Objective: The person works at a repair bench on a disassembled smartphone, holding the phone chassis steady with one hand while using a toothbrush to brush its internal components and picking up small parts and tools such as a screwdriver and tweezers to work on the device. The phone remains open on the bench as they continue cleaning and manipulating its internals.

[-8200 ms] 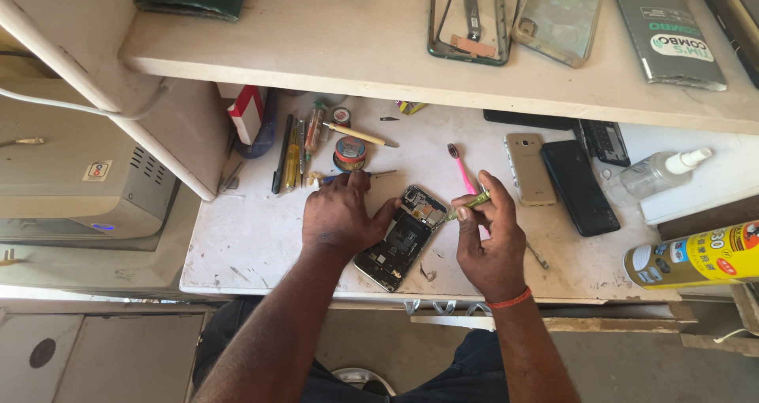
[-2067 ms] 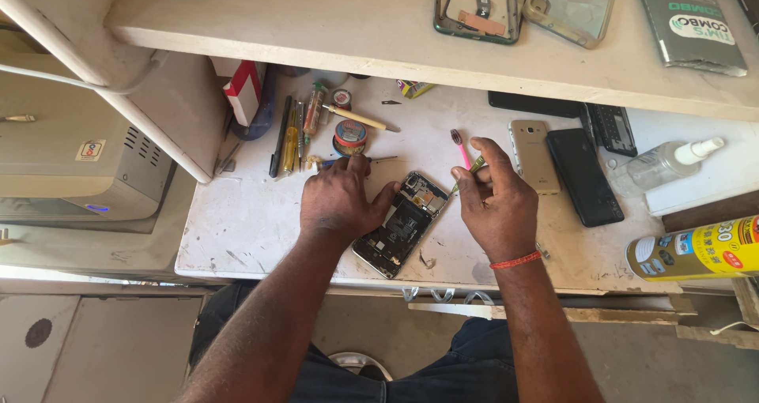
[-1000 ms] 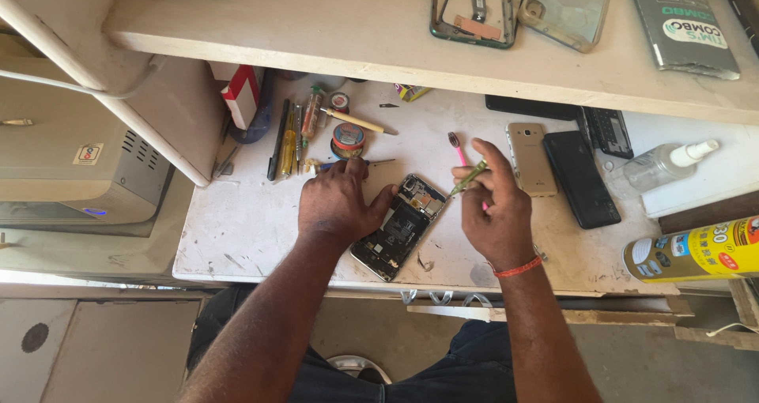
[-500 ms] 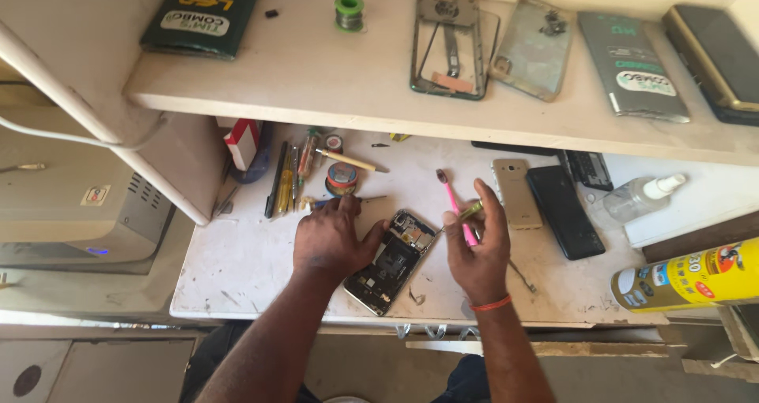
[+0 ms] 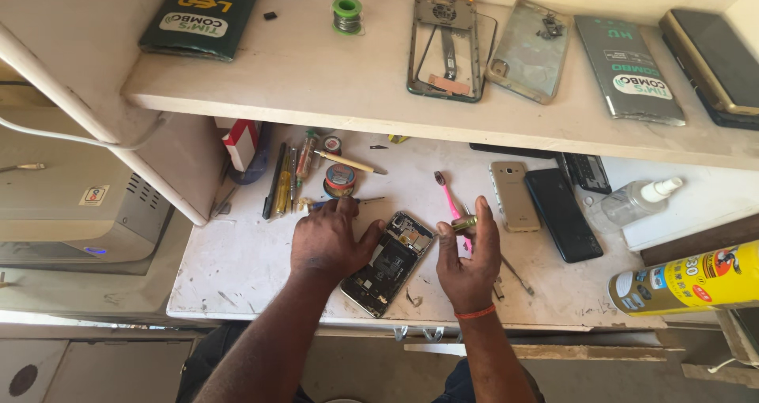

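Observation:
An opened phone [image 5: 389, 261] with its back off lies tilted on the white worktop [image 5: 237, 269]. My left hand [image 5: 328, 241] rests flat beside the phone's left edge, thumb against it, fingertips near a small screwdriver [image 5: 348, 202]. My right hand [image 5: 468, 262] is raised just right of the phone and pinches a small greenish tool [image 5: 463, 224] between thumb and forefinger. A pink toothbrush [image 5: 449, 201] lies under that hand.
Screwdrivers [image 5: 281, 180] and a tape roll [image 5: 341, 179] sit at the back left. A gold phone [image 5: 512, 194], a black phone [image 5: 560, 213], a clear spray bottle [image 5: 636, 200] and a yellow spray can [image 5: 686, 280] lie to the right. The shelf above [image 5: 332, 79] holds phone frames, cases and a solder spool [image 5: 346, 14].
The camera has tilted up, showing more of the upper shelf. My right hand has drawn back slightly from the phone's top edge, still pinching the small tool. My left hand stays beside the phone.

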A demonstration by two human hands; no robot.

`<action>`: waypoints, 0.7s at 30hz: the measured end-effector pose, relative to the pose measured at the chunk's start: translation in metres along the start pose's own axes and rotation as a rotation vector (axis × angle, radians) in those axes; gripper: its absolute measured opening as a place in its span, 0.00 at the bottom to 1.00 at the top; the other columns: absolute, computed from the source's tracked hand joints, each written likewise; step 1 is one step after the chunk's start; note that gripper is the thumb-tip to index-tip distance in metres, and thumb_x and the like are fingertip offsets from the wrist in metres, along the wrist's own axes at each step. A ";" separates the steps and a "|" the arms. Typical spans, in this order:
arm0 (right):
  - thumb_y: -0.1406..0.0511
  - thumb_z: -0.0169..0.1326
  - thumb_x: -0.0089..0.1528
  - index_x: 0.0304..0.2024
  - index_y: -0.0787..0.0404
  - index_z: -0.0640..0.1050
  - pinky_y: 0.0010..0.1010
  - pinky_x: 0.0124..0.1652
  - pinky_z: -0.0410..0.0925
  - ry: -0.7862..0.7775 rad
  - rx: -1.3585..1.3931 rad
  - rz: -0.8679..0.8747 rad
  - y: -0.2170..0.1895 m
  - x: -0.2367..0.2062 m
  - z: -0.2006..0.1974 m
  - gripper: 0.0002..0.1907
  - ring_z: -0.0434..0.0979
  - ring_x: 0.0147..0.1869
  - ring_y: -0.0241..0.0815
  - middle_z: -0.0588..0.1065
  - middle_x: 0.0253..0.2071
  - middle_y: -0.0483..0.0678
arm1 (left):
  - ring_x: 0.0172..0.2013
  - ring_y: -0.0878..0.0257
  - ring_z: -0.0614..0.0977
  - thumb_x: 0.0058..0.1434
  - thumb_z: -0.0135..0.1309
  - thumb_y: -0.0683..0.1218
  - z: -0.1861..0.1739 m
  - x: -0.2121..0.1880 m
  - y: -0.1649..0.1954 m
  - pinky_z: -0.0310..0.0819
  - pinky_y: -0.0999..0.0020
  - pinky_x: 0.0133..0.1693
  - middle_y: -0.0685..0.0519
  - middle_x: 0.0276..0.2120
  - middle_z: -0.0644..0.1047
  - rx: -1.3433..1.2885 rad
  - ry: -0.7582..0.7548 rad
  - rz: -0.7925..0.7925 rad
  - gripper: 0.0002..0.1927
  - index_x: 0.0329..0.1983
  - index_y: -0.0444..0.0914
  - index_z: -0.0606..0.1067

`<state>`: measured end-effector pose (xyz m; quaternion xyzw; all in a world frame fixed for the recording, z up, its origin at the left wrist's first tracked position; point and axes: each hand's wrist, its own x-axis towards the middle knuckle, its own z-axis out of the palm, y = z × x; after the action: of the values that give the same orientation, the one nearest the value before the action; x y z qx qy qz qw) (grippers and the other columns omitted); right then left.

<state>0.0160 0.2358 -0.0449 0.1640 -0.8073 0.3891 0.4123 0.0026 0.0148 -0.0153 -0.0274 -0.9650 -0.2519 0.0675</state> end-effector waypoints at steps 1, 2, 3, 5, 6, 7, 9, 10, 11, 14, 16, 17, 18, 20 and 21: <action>0.72 0.60 0.64 0.70 0.70 0.60 0.30 0.46 0.76 0.012 -0.067 -0.040 -0.002 0.001 0.000 0.35 0.81 0.46 0.42 0.77 0.47 0.62 | 0.41 0.48 0.84 0.59 0.55 0.64 0.001 0.000 -0.001 0.77 0.51 0.45 0.45 0.38 0.81 -0.019 0.028 0.010 0.25 0.43 0.39 0.75; 0.72 0.60 0.64 0.71 0.69 0.61 0.30 0.44 0.77 -0.018 -0.015 0.073 -0.002 0.004 -0.002 0.35 0.82 0.44 0.41 0.78 0.43 0.59 | 0.41 0.47 0.84 0.60 0.54 0.63 0.002 0.000 -0.002 0.77 0.51 0.44 0.45 0.38 0.81 -0.018 0.045 0.021 0.23 0.42 0.39 0.75; 0.72 0.60 0.63 0.71 0.68 0.62 0.30 0.42 0.79 -0.050 0.038 0.186 -0.002 0.009 -0.005 0.35 0.83 0.42 0.40 0.79 0.39 0.55 | 0.41 0.47 0.84 0.60 0.54 0.61 0.003 0.000 -0.003 0.77 0.51 0.44 0.45 0.37 0.81 -0.015 0.062 0.031 0.22 0.42 0.39 0.75; 0.73 0.58 0.64 0.72 0.67 0.62 0.30 0.44 0.80 -0.147 0.149 0.264 -0.002 0.021 -0.011 0.35 0.84 0.43 0.39 0.80 0.38 0.52 | 0.40 0.47 0.84 0.61 0.53 0.58 0.004 -0.001 -0.006 0.77 0.50 0.43 0.45 0.37 0.81 -0.021 0.082 0.035 0.19 0.42 0.39 0.76; 0.74 0.56 0.65 0.73 0.66 0.62 0.31 0.47 0.79 -0.212 0.203 0.231 -0.001 0.029 -0.016 0.34 0.84 0.46 0.40 0.80 0.40 0.52 | 0.39 0.46 0.84 0.61 0.52 0.57 0.005 -0.001 -0.007 0.77 0.50 0.43 0.45 0.36 0.81 -0.032 0.081 0.032 0.18 0.42 0.39 0.75; 0.75 0.53 0.66 0.73 0.65 0.61 0.31 0.51 0.78 -0.275 0.253 0.197 -0.002 0.034 -0.021 0.34 0.84 0.49 0.41 0.81 0.43 0.52 | 0.39 0.46 0.83 0.62 0.52 0.55 0.007 -0.001 -0.006 0.77 0.49 0.42 0.45 0.36 0.81 -0.046 0.079 0.031 0.17 0.43 0.38 0.75; 0.76 0.53 0.66 0.72 0.63 0.63 0.30 0.52 0.78 -0.360 0.271 0.192 -0.006 0.041 -0.024 0.32 0.84 0.51 0.41 0.81 0.45 0.52 | 0.38 0.46 0.84 0.62 0.51 0.55 0.007 -0.001 -0.006 0.77 0.49 0.41 0.45 0.36 0.81 -0.063 0.091 0.036 0.16 0.42 0.38 0.75; 0.76 0.53 0.66 0.72 0.62 0.63 0.29 0.52 0.78 -0.403 0.282 0.187 -0.008 0.044 -0.024 0.32 0.84 0.52 0.41 0.81 0.46 0.52 | 0.38 0.46 0.84 0.62 0.51 0.54 0.007 0.000 -0.006 0.77 0.49 0.41 0.45 0.35 0.81 -0.070 0.099 0.037 0.15 0.41 0.38 0.75; 0.75 0.57 0.63 0.69 0.62 0.66 0.29 0.50 0.77 -0.378 0.188 0.129 -0.011 0.045 -0.023 0.32 0.83 0.49 0.41 0.80 0.45 0.53 | 0.38 0.46 0.84 0.62 0.51 0.54 0.007 0.000 -0.007 0.77 0.49 0.41 0.45 0.35 0.81 -0.063 0.093 0.036 0.15 0.41 0.38 0.75; 0.71 0.64 0.60 0.64 0.59 0.73 0.27 0.43 0.76 -0.295 0.020 0.094 -0.017 0.046 -0.017 0.29 0.81 0.43 0.41 0.79 0.41 0.55 | 0.37 0.46 0.84 0.63 0.50 0.53 0.006 0.000 -0.008 0.77 0.49 0.41 0.44 0.35 0.81 -0.047 0.080 0.032 0.15 0.41 0.38 0.75; 0.72 0.63 0.63 0.62 0.58 0.76 0.25 0.40 0.79 -0.235 0.054 0.251 -0.018 0.045 -0.015 0.24 0.84 0.42 0.39 0.79 0.41 0.53 | 0.37 0.46 0.84 0.63 0.50 0.53 0.005 0.000 -0.008 0.77 0.49 0.41 0.44 0.35 0.81 -0.046 0.078 0.033 0.14 0.41 0.38 0.74; 0.73 0.60 0.64 0.64 0.59 0.74 0.25 0.44 0.78 -0.261 0.126 0.260 -0.018 0.044 -0.017 0.25 0.84 0.46 0.39 0.80 0.43 0.53 | 0.37 0.45 0.84 0.63 0.50 0.53 0.005 -0.001 -0.008 0.77 0.49 0.41 0.44 0.35 0.81 -0.042 0.080 0.032 0.15 0.41 0.37 0.74; 0.74 0.57 0.65 0.66 0.60 0.72 0.25 0.47 0.78 -0.286 0.196 0.267 -0.017 0.043 -0.019 0.26 0.84 0.49 0.39 0.81 0.44 0.52 | 0.37 0.45 0.83 0.63 0.50 0.53 0.005 0.000 -0.008 0.77 0.48 0.40 0.43 0.35 0.81 -0.039 0.083 0.033 0.15 0.41 0.37 0.74; 0.75 0.55 0.65 0.68 0.61 0.70 0.26 0.51 0.77 -0.303 0.233 0.218 -0.016 0.043 -0.023 0.28 0.83 0.53 0.39 0.81 0.47 0.52 | 0.37 0.45 0.83 0.63 0.50 0.53 0.005 0.000 -0.006 0.77 0.48 0.40 0.43 0.35 0.81 -0.039 0.078 0.033 0.15 0.41 0.37 0.74; 0.75 0.57 0.63 0.67 0.62 0.70 0.26 0.51 0.76 -0.299 0.203 0.162 -0.017 0.041 -0.023 0.29 0.83 0.53 0.40 0.81 0.48 0.53 | 0.37 0.45 0.83 0.63 0.50 0.53 0.004 0.000 -0.006 0.77 0.48 0.40 0.43 0.35 0.81 -0.041 0.070 0.030 0.15 0.41 0.37 0.74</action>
<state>0.0133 0.2449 0.0046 0.1952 -0.8266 0.4718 0.2366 0.0015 0.0115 -0.0221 -0.0345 -0.9562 -0.2714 0.1044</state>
